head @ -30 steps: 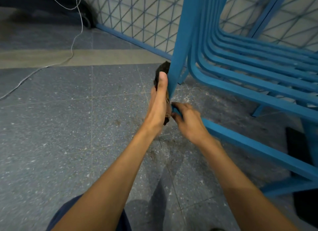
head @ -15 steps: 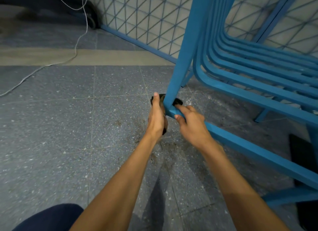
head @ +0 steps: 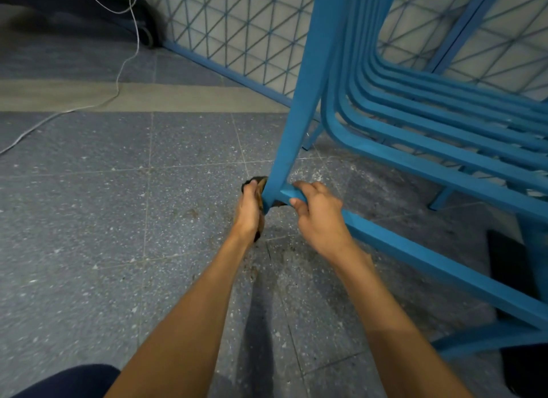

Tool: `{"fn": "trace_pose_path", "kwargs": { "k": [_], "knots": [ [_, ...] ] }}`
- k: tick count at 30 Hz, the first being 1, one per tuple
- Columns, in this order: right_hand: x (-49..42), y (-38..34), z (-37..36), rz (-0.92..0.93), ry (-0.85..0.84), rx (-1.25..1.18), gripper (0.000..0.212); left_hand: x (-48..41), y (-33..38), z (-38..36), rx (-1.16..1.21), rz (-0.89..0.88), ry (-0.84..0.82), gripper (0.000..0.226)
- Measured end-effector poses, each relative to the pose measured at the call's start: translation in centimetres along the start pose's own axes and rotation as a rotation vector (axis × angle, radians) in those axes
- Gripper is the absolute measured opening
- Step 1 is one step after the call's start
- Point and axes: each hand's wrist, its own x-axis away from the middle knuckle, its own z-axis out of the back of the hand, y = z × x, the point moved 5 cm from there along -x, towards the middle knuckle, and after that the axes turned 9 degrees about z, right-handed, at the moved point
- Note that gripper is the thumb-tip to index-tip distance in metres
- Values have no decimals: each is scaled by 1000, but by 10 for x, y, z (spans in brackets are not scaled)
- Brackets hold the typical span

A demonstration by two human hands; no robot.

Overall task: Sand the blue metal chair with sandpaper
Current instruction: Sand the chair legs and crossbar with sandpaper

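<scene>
Chair (head: 302,107) — smooth blue metal bars

Blue metal chair (head: 308,101) lies tipped on the floor; dark, seemingly folded sandpaper (head: 261,190) presses its corner.

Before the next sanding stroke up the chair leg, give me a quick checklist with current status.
1. Sandpaper in left hand: ok, pressed to the leg near its base.
2. Right hand steadying the chair: ok, grip closed on the lower bar at the corner.
3. Right fingers clear of the sandpaper: ok, on the other side of the leg.
4. Leg above free for the stroke: ok.
5. Cable clear of the work: ok, far off on the floor.
6. Sandpaper grit left: cannot tell.
</scene>
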Motion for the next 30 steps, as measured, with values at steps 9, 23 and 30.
{"fn": "trace_pose_path", "kwargs": {
  "k": [9, 23, 30],
  "knots": [
    [0, -1, 2, 5, 37, -4, 34, 42, 61, -36, 37, -26, -71, 55],
    [1, -2, 0, 7, 41, -25, 36, 40, 10, -8, -458, -448, 17, 36],
    [2, -4, 1, 1, 27, 31, 31, 50, 55, -33, -366, -496, -97, 34]
  ]
}}
